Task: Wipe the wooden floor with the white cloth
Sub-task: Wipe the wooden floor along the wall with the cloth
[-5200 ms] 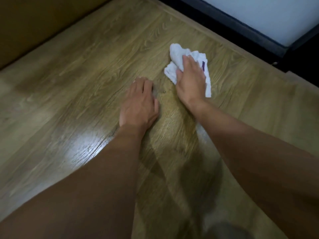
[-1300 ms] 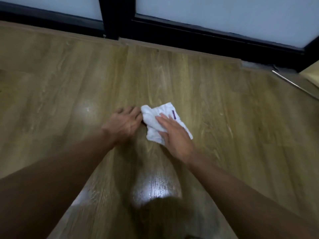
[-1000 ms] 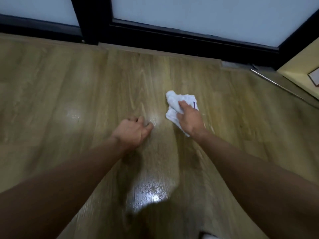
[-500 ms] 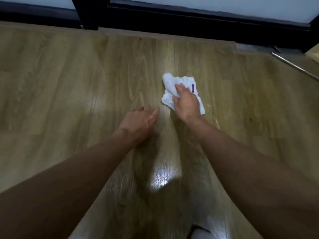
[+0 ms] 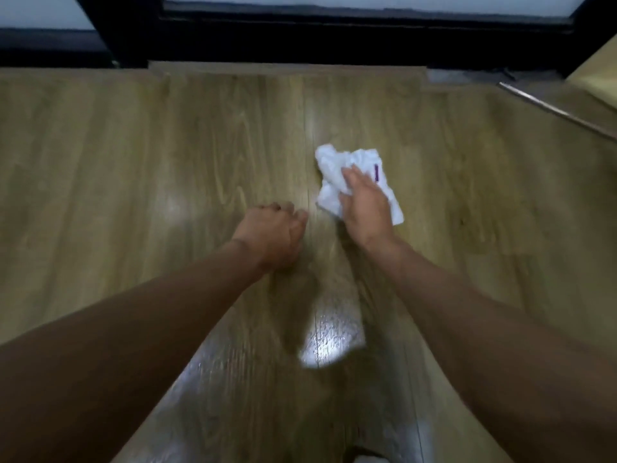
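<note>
The white cloth point(image 5: 334, 173), crumpled and with a small purple tag, lies on the wooden floor point(image 5: 150, 162) a little right of centre. My right hand point(image 5: 365, 203) presses down on its near half with fingers laid flat over it. My left hand point(image 5: 272, 233) rests on the bare floor just left of the cloth, fingers loosely bent, holding nothing and not touching the cloth.
A dark door or window frame point(image 5: 300, 41) runs along the far edge of the floor. A thin metal rail point(image 5: 554, 110) crosses the far right corner beside a pale wall point(image 5: 597, 71). A bright light reflection point(image 5: 330, 342) sits on the floor between my forearms.
Over the last second my right hand has kept pressing the cloth on the same patch, shifting it slightly; my left hand has stayed braced on the floor beside it.
</note>
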